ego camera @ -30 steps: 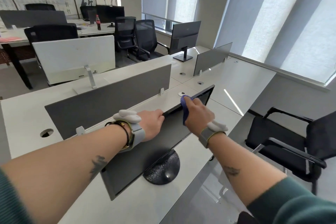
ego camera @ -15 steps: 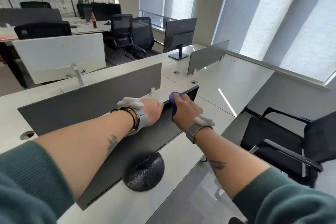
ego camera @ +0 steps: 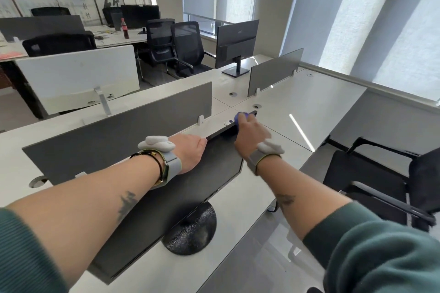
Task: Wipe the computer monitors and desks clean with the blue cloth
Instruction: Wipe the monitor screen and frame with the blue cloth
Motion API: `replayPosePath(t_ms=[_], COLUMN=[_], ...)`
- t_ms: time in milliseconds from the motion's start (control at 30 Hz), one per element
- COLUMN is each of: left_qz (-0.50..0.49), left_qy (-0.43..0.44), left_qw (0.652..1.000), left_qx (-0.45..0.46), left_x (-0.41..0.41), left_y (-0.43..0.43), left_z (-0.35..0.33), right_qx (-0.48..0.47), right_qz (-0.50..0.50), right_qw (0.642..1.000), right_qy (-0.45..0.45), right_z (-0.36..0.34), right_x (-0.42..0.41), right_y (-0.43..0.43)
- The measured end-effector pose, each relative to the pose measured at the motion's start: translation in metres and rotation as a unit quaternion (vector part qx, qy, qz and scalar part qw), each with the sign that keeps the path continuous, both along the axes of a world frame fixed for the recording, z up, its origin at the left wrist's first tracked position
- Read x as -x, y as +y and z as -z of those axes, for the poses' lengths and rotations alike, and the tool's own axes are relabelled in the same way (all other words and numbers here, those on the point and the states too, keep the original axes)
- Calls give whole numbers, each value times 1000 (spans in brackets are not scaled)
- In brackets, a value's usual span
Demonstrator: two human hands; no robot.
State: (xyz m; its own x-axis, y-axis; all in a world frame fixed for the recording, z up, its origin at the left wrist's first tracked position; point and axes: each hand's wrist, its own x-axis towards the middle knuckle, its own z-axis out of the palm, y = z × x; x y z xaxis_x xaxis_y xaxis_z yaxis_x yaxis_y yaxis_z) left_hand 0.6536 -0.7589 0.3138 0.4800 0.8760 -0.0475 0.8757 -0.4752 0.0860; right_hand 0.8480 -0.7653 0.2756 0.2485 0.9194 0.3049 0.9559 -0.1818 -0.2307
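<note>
Clutching blue cloth [ego camera: 241, 117] in right hand [ego camera: 250, 134] at monitor [ego camera: 209, 173] corner; gripping monitor top edge with left hand [ego camera: 190, 150]. Cannot read bottle [ego camera: 124, 28] label.

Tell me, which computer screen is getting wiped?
The nearest black monitor: the left hand holds its top edge and the right hand presses the blue cloth on its far corner. Nobody touches the others.
</note>
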Motion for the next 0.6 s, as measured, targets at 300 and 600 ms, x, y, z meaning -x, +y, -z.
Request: replayPosePath(t_ms=[300, 600], left_qz=[-5, -8], left_qy=[-9, -35], left_qw=[1000, 999], left_qx=[2, 13], left_x=[-1, 3], left_y=[-4, 0], left_z=[3, 5], right_qx=[-26, -4], right_qz=[-39, 152], right_qw=[998, 971], right_qy=[-50, 186], right_z=[4, -11], right_x=[-20, -53], right_y=[-8, -8])
